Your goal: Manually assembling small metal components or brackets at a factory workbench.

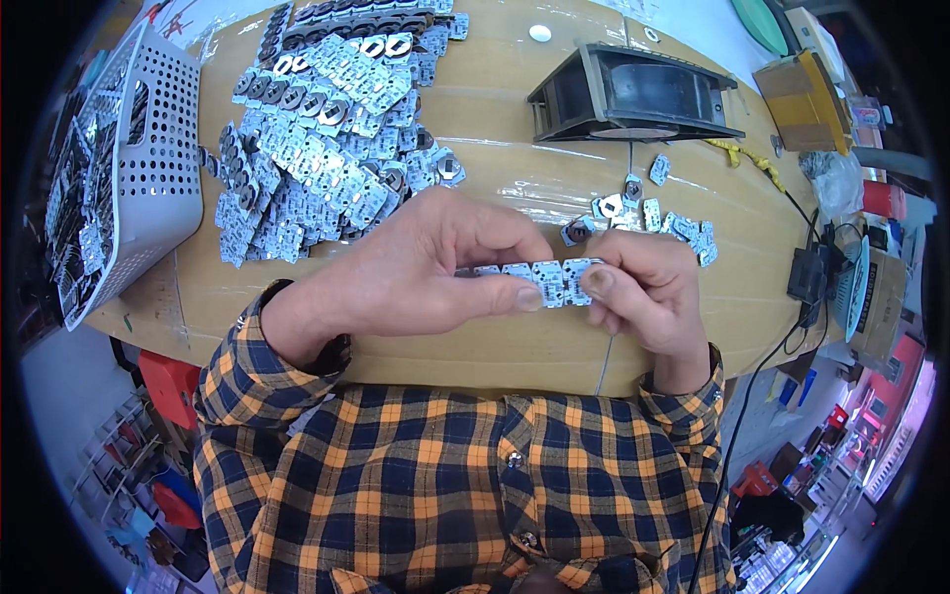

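Between my two hands, over the near part of the table, is a strip of small white circuit boards [547, 281] joined end to end. My left hand [426, 262] grips its left stretch, thumb on top and fingers behind. At the right end, my right hand [648, 292] pinches the last board between thumb and curled fingers. The boards' left end is hidden in my left palm. Just beyond my right hand lie several loose board pieces [690, 236], one with a dark round part [577, 231].
A large heap of board strips [327, 148] covers the table's left side. Beside it stands a white perforated basket [161, 148] filled with boards. A black fan-like unit [638, 94] sits at the back right, near cardboard boxes [804, 104] and a black adapter with cables [809, 272].
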A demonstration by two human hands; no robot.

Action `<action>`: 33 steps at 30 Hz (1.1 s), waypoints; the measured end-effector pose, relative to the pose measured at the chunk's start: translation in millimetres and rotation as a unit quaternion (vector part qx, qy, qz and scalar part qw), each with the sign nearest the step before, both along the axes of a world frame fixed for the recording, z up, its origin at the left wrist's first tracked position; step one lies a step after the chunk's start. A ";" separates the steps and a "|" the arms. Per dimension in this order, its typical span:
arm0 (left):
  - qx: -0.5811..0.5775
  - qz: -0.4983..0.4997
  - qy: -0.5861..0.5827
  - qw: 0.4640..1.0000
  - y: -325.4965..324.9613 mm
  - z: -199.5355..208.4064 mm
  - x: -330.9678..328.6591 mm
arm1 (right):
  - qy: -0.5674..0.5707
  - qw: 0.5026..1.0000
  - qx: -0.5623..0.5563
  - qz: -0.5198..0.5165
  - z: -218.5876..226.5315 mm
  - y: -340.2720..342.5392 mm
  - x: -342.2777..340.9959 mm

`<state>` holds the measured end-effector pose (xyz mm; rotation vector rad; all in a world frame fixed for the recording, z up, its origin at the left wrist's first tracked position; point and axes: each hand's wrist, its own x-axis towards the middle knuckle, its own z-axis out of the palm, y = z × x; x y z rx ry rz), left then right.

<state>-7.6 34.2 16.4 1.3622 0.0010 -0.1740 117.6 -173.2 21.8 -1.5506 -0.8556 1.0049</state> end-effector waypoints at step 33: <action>0.370 0.203 -0.309 0.852 -30.1 -19.9 3.1 | 0.004 0.984 -0.005 -0.179 -8.4 9.4 -5.5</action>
